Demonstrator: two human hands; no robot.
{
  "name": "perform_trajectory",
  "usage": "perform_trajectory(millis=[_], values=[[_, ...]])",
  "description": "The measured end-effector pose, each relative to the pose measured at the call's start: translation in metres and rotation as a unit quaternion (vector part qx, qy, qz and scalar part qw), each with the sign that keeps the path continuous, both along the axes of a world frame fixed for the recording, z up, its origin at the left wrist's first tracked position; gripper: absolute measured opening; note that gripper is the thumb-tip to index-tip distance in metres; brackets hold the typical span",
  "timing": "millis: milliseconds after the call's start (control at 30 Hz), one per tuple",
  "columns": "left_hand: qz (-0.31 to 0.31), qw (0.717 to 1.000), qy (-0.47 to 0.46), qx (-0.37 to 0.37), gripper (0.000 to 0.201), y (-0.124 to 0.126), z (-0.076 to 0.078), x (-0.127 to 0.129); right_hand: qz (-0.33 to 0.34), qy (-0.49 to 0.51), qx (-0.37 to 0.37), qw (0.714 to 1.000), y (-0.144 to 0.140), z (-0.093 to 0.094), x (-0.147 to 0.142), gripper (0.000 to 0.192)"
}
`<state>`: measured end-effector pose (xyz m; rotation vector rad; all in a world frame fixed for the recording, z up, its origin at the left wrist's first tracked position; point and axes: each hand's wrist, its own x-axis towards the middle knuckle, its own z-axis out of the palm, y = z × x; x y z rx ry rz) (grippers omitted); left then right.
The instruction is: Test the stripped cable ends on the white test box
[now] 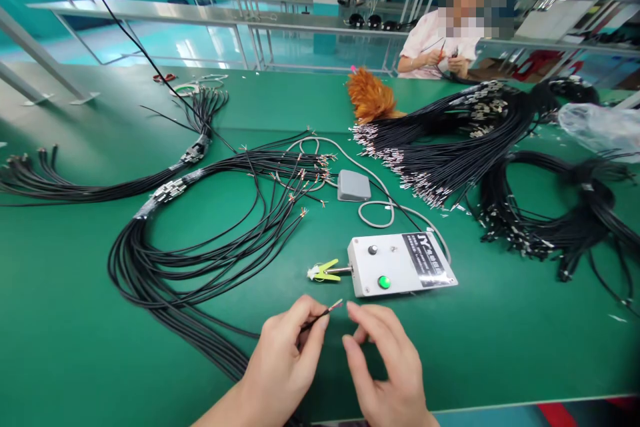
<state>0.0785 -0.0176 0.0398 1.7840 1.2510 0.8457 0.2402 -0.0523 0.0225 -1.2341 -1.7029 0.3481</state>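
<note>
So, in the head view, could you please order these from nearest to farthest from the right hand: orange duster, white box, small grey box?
1. White box: just beyond the right hand.
2. Small grey box: beyond the white box, to its left.
3. Orange duster: farthest, beyond the small grey box.

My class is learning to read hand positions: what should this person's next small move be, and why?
Probably, the right hand should close its thumb and forefinger on the exposed wires at the black cable's tip. The left hand pinches that cable just behind those wires, while the right is close beside the tip, thumb and forefinger parted, with nothing visible between them.
</note>
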Motion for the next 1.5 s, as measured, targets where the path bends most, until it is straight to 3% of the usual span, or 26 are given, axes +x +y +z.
perform_trajectory(millis=[167,333,733,833,967,1033,1133,1267,1367,1500], values=[[0.003,1.000,0.002,0.008,0.019,0.000,-0.001,-0.001,-0.040,0.169,-0.126,0.977,0.008,0.002,-0.007,0.011],[-0.009,1.000,0.010,0.006,0.018,-0.002,0.000,-0.001,-0.036,0.229,-0.176,0.957,0.014,0.008,-0.017,0.001],[0.000,0.998,-0.045,-0.033,0.017,-0.002,0.002,-0.002,-0.029,0.293,-0.216,0.931,0.012,0.011,-0.025,0.011],[0.010,0.992,-0.096,-0.078,0.015,-0.001,0.004,-0.003,-0.021,0.353,-0.255,0.900,0.010,0.009,-0.030,0.016],[-0.001,0.971,-0.184,-0.152,0.006,0.001,0.011,-0.002,0.029,0.456,-0.335,0.824,0.009,0.004,-0.034,0.026],[-0.024,0.960,-0.223,-0.169,0.010,0.002,0.014,0.001,0.033,0.466,-0.347,0.814,0.008,0.002,-0.034,0.028],[-0.032,0.947,-0.263,-0.180,0.010,0.003,0.012,0.005,0.013,0.432,-0.342,0.834,0.007,0.002,-0.031,0.027],[0.008,0.940,-0.269,-0.211,0.016,0.001,0.000,0.006,-0.006,0.320,-0.297,0.900,0.006,0.004,-0.025,0.022],[-0.005,0.971,-0.179,-0.160,0.015,-0.002,-0.005,0.000,0.009,0.214,-0.257,0.942,0.007,0.004,-0.020,0.017],[-0.056,0.997,-0.039,-0.043,0.021,-0.005,-0.006,-0.004,0.040,0.154,-0.256,0.953,0.006,0.002,-0.013,0.016]])
